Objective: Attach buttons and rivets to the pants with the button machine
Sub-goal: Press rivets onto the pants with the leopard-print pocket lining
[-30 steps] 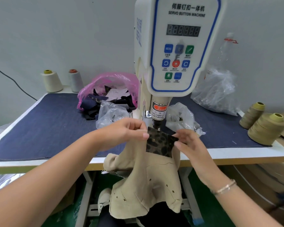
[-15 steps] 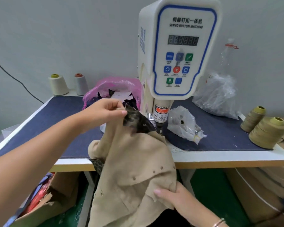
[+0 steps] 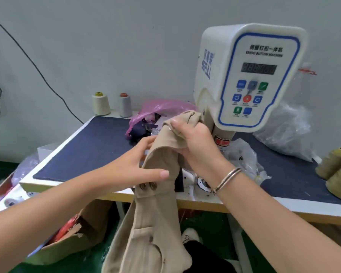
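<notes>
Evidently we lift the pants (image 3: 158, 223) above the front edge of the worktop (image 3: 83, 154) to find the next spot. Our right hand (image 3: 197, 142) clenches the bunched top just before the button machine (image 3: 248, 75). Our left hand (image 3: 134, 164) pinches the band above two fitted buttons (image 3: 148, 185).

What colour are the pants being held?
Plain beige; the pants show best in the head view.

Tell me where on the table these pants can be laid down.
Free: the dark mat left of the pink bag, in front of the two pale thread cones. Crowded: around the machine, with plastic bags, and olive thread cones at right.
</notes>
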Motion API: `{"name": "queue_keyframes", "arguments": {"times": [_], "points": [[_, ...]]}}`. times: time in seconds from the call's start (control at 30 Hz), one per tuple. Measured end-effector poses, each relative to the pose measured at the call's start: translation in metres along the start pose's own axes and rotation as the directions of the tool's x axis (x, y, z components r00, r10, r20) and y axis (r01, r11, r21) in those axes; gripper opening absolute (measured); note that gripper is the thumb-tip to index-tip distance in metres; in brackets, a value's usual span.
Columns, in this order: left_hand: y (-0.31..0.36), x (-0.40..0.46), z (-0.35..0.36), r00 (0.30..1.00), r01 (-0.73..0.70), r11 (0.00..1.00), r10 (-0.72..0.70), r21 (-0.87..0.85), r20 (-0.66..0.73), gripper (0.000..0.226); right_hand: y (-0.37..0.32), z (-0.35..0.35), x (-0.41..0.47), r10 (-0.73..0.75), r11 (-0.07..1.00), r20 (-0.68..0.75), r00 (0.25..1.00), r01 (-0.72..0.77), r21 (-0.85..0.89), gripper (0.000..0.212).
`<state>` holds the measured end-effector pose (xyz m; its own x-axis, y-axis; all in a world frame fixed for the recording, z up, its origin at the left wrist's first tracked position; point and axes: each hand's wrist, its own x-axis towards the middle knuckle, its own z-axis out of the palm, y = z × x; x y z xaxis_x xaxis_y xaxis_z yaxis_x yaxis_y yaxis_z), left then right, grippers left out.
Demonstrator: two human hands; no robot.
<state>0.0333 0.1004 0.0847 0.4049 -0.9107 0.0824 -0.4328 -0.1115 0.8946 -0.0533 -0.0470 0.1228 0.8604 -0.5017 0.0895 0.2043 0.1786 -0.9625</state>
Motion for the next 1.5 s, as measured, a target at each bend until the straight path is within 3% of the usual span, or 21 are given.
{"name": "queue_keyframes", "arguments": {"times": [0.1,0.17,0.23,0.3,0.37,0.43,0.47,0.53,0.57,0.63,0.7,0.8,0.9,0.97,1.1,1.2,1.3,1.37,1.43,1.5], "points": [[0.002,-0.003,-0.001,0.985,-0.048,0.998,0.053,0.034,-0.165,0.018,-0.006,0.008,0.003,-0.082,0.989,-0.048,0.996,0.075,-0.127,0.010],[0.008,-0.006,-0.013,0.980,-0.065,0.998,0.063,-0.004,-0.187,0.019,-0.004,0.008,0.001,-0.105,0.975,-0.042,0.994,0.094,-0.200,0.053],[0.014,-0.010,-0.029,0.987,-0.092,0.989,0.074,-0.119,-0.143,0.024,-0.004,0.005,-0.004,-0.242,0.940,0.043,0.969,0.245,-0.238,0.085],[0.019,-0.016,-0.045,0.991,-0.109,0.972,0.090,-0.207,-0.099,0.033,-0.010,0.001,-0.004,-0.410,0.770,0.158,0.898,0.433,-0.468,0.098],[0.026,-0.021,-0.058,0.993,-0.114,0.977,0.105,-0.183,-0.056,0.036,-0.018,0.000,0.003,-0.398,0.573,0.305,0.865,0.494,-0.654,0.089],[0.031,-0.025,-0.072,0.995,-0.102,0.987,0.100,-0.124,-0.022,0.032,-0.018,0.003,0.013,-0.276,0.439,0.394,0.877,0.480,-0.759,0.072],[0.033,-0.028,-0.078,0.996,-0.084,0.992,0.083,-0.098,-0.012,0.030,-0.019,0.006,0.018,-0.234,0.452,0.380,0.895,0.446,-0.772,0.056],[0.034,-0.033,-0.091,0.998,-0.055,0.996,0.054,-0.067,-0.007,0.025,-0.023,0.017,0.021,-0.161,0.673,0.329,0.931,0.347,-0.653,0.021],[0.034,-0.035,-0.097,0.999,-0.046,0.998,0.046,-0.053,-0.011,0.024,-0.029,0.021,0.021,-0.127,0.774,0.310,0.942,0.290,-0.562,0.014],[0.028,-0.042,-0.109,0.999,-0.027,0.999,0.026,-0.039,-0.024,0.028,-0.043,0.028,0.021,-0.137,0.876,0.276,0.951,0.247,-0.414,0.015],[0.014,-0.052,-0.119,1.000,0.026,0.998,-0.026,-0.059,-0.001,0.045,-0.060,0.039,0.019,-0.199,0.907,0.288,0.937,0.287,-0.308,0.019],[-0.011,-0.061,-0.119,0.985,0.119,0.988,-0.105,-0.096,0.135,0.049,-0.077,0.063,0.008,-0.273,0.845,0.377,0.885,0.408,-0.347,0.011],[-0.028,-0.060,-0.102,0.976,0.166,0.979,-0.146,-0.116,0.163,0.046,-0.085,0.077,-0.003,-0.255,0.813,0.495,0.831,0.461,-0.355,0.010],[-0.036,-0.058,-0.091,0.958,0.220,0.971,-0.198,-0.092,0.208,0.050,-0.093,0.076,-0.005,-0.263,0.818,0.500,0.825,0.466,-0.338,0.012],[-0.051,-0.066,-0.078,0.893,0.378,0.920,-0.391,0.100,0.224,0.058,-0.106,0.065,0.001,-0.366,0.789,0.354,0.861,0.488,-0.374,0.011],[-0.047,-0.073,-0.089,0.857,0.494,0.852,-0.511,0.171,0.068,0.068,-0.100,0.055,0.016,-0.368,0.651,0.217,0.904,0.417,-0.634,0.012],[-0.034,-0.068,-0.108,0.781,0.615,0.788,-0.607,0.011,-0.148,0.063,-0.085,0.048,0.019,-0.441,0.392,0.174,0.880,0.363,-0.845,0.014],[-0.016,-0.059,-0.115,0.754,0.613,0.766,-0.641,-0.196,-0.147,0.053,-0.070,0.058,0.005,-0.542,0.374,0.265,0.797,0.511,-0.774,0.018],[0.002,-0.049,-0.119,0.800,0.513,0.791,-0.581,-0.335,-0.147,0.043,-0.047,0.081,-0.014,-0.528,0.348,0.452,0.719,0.669,-0.657,0.019],[0.021,-0.043,-0.122,0.896,0.364,0.848,-0.431,-0.385,-0.103,0.040,-0.023,0.104,-0.027,-0.406,0.323,0.598,0.691,0.721,-0.613,0.024]]}}
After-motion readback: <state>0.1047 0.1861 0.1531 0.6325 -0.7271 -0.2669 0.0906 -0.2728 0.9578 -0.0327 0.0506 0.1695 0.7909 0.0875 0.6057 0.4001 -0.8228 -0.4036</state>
